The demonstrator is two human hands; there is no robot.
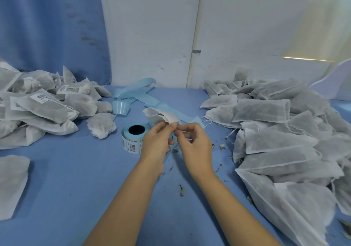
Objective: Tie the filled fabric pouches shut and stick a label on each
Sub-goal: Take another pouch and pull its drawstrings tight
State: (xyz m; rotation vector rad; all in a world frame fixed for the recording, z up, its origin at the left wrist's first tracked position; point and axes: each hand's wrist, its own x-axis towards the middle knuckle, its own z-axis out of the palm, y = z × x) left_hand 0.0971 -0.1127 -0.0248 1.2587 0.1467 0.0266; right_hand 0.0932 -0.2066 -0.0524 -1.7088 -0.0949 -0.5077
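Two bare forearms reach in over the blue table [76,188], which has crumbs of dried leaf [181,189] scattered on it, nearer than the label roll [133,137]. Just right of the roll the hands meet. The left hand [156,143] has its fingers curled and pinches the gathered neck of a white pouch [163,115]. The right hand [192,143], fingers curled too, pinches at that same neck (cloth or drawstring, I cannot tell which). The pouch sticks up and away from the fingertips, just beyond the roll and a little to its right. Well to the right of the roll lies a big heap of unlabelled pouches [275,131], filled, with strings trailing. Left of the roll sits a heap of labelled pouches [47,105], and one small tied pouch [101,126] lies closest to the roll. Beyond the roll a pale blue backing strip [136,93] loops toward the white wall [152,36].
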